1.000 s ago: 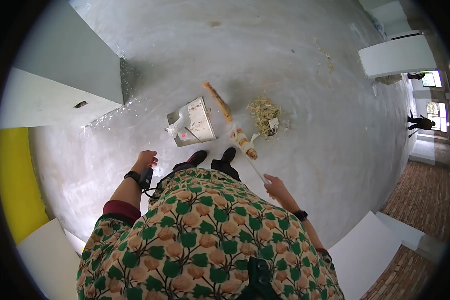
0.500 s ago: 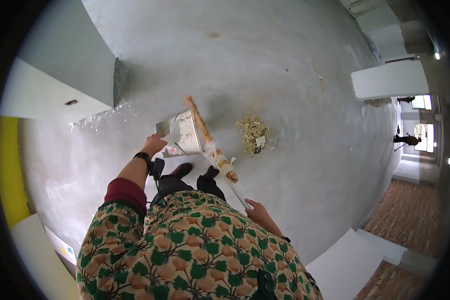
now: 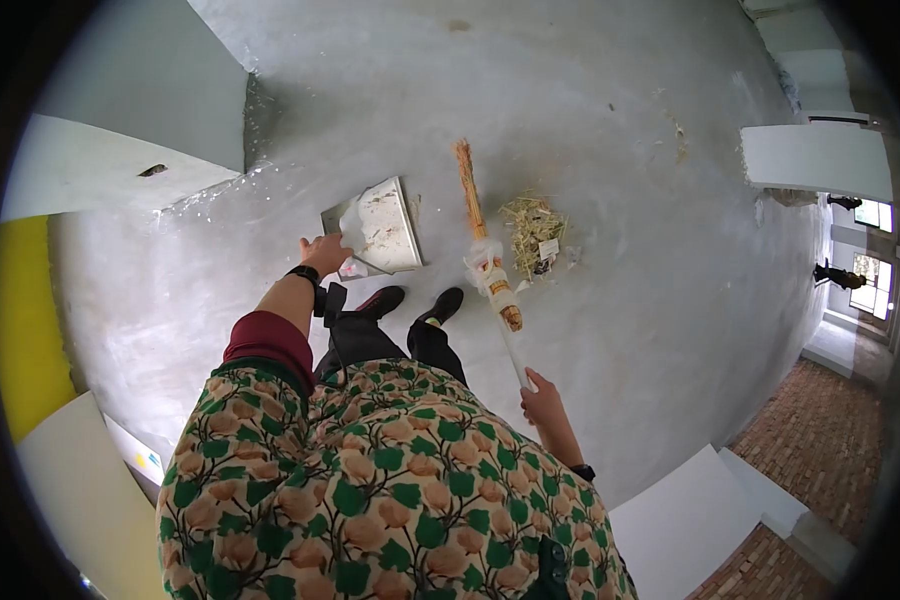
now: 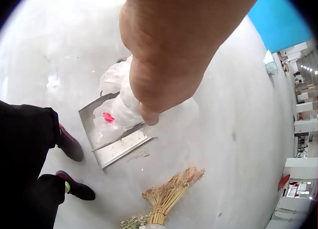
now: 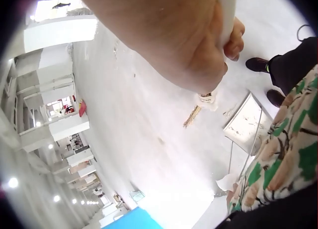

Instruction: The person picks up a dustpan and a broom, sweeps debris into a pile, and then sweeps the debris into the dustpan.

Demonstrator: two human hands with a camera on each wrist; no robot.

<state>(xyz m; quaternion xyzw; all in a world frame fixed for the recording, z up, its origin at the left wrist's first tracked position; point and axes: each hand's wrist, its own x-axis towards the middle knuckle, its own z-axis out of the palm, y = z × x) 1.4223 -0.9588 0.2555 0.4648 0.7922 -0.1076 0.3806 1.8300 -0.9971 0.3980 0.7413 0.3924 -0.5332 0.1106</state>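
Observation:
My left hand (image 3: 327,255) is at the white plastic bag (image 4: 124,107) by the metal dustpan (image 3: 385,228); in the left wrist view the bag gathers up against the hand, which hides most of its fingers. A red patch shows through the plastic. My right hand (image 3: 544,401) grips the white handle (image 3: 511,350) of a straw broom (image 3: 469,190), bound with white plastic partway down. The broom's bristles point away from me, between the dustpan and a heap of straw bits (image 3: 532,225).
My shoes (image 3: 442,306) stand just on the near side of the dustpan. A pale block (image 3: 120,170) rises at the left, beside a yellow panel (image 3: 30,320). White boards (image 3: 690,520) lie at the lower right. A distant person (image 3: 838,275) is at the far right.
My left hand has reached forward from beside my body to the bag at the dustpan. The right hand has kept its grip on the broom handle. The camera view has shifted.

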